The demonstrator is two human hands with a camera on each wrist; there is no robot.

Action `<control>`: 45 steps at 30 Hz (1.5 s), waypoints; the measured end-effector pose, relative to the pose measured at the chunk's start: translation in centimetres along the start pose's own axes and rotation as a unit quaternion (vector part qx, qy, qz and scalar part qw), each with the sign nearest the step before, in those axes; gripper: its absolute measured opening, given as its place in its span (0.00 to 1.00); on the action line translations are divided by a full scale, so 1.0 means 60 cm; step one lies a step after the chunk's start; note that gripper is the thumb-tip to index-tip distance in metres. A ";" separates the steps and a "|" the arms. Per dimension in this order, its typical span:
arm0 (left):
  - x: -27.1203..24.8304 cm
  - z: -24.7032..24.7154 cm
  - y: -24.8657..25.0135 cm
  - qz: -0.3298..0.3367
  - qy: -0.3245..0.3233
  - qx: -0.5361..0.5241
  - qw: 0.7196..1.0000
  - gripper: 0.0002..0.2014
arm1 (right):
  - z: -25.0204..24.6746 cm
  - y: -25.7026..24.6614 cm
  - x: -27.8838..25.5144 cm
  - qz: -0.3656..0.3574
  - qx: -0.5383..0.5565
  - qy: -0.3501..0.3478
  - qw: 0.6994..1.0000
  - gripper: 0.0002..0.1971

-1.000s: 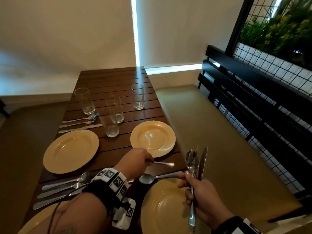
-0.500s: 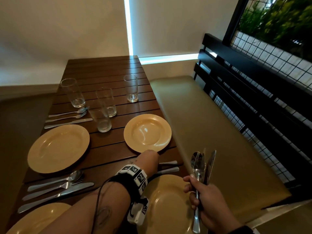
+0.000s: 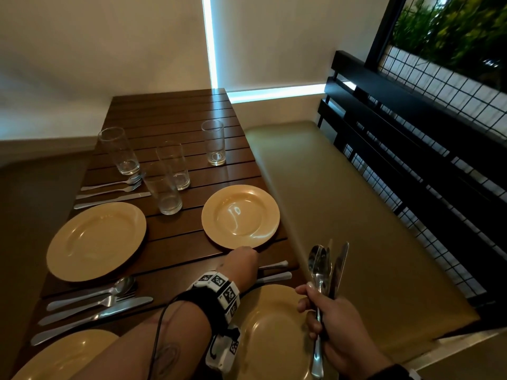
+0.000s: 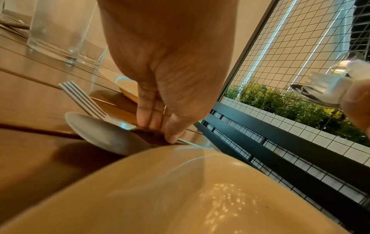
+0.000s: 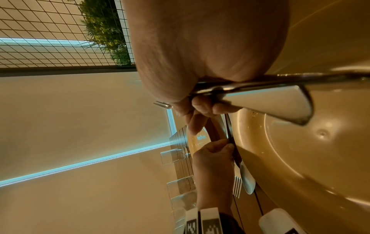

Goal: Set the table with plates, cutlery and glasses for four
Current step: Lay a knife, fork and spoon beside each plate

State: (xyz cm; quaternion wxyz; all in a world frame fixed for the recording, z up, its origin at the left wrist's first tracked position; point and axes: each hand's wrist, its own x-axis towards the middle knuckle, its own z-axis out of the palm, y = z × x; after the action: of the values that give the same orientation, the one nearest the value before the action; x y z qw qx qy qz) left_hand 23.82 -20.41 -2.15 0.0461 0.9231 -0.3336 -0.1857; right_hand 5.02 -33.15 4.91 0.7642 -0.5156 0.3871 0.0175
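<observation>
Four tan plates sit on the slatted wooden table (image 3: pixel 170 111): far left (image 3: pixel 96 239), far right (image 3: pixel 240 216), near left (image 3: pixel 68 355), near right (image 3: pixel 274 325). My left hand (image 3: pixel 241 260) is down between the two right plates. It pinches the handle of a fork (image 4: pixel 80 95) that lies beside a spoon (image 4: pixel 100 131), and their handle ends (image 3: pixel 275 270) stick out to the right. Over the near right plate, my right hand (image 3: pixel 326 319) grips an upright bundle of spoon, fork and knife (image 3: pixel 326 267). Several empty glasses (image 3: pixel 174 165) stand mid-table.
Two full cutlery sets lie on the left, one (image 3: pixel 109 193) above the far left plate and one (image 3: pixel 93 305) below it. An olive bench cushion (image 3: pixel 343 215) runs along the table's right edge, with a black slatted backrest (image 3: pixel 411 160) and wire grid behind.
My left hand has lowered the fork onto the table beside the spoon. The right hand still holds its cutlery bundle upright. The head view shifted slightly.
</observation>
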 end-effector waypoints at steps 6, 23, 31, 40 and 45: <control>0.000 0.006 0.002 -0.003 -0.009 0.012 1.000 0.13 | 0.004 -0.005 -0.004 -0.011 -0.001 -0.005 1.000 0.15; 0.002 0.014 -0.001 -0.001 -0.002 0.023 1.000 0.12 | 0.004 -0.013 -0.008 -0.008 -0.013 -0.016 1.000 0.15; -0.037 -0.044 0.010 0.001 0.076 -0.119 0.990 0.11 | 0.009 -0.014 -0.009 0.003 -0.029 -0.028 0.999 0.15; -0.176 -0.123 0.074 0.310 0.198 -0.030 0.929 0.11 | 0.038 -0.006 -0.009 0.035 -0.114 -0.088 0.989 0.13; -0.186 -0.139 0.055 0.367 0.131 0.114 0.914 0.15 | 0.065 -0.012 -0.019 0.036 -0.192 -0.131 0.972 0.12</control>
State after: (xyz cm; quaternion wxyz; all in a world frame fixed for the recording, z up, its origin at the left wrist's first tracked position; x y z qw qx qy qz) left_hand 17.04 -16.19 9.74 0.0484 0.7507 -0.6589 0.0061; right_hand 6.74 -29.94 6.85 0.6942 -0.6315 0.2909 0.1861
